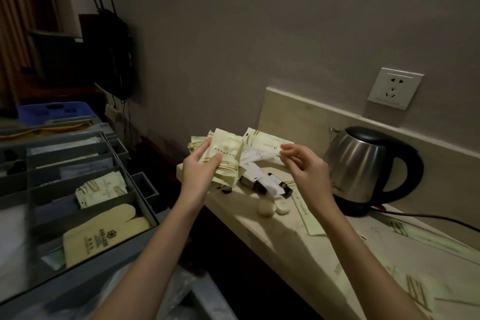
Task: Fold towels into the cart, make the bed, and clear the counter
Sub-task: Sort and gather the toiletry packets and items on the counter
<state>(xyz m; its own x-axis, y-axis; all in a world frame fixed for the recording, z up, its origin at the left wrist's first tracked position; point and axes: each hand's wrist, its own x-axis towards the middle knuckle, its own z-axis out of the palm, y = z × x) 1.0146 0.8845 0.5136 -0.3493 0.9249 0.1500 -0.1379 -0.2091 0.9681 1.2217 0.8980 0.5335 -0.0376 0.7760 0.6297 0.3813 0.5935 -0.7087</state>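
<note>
Head view: our left hand (201, 167) grips stacked packets (225, 157); right-hand fingers (291, 149) pinch another packet (267, 144); we square edges before binning.

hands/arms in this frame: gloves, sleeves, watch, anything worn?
Nothing worn that shows. Both hands, left and right, are bare: no gloves, and no rings or nail polish that I can make out in the dim light. Both forearms are bare from wrist to the frame's bottom edge: no sleeves, watch, bracelet or markings visible.
</note>
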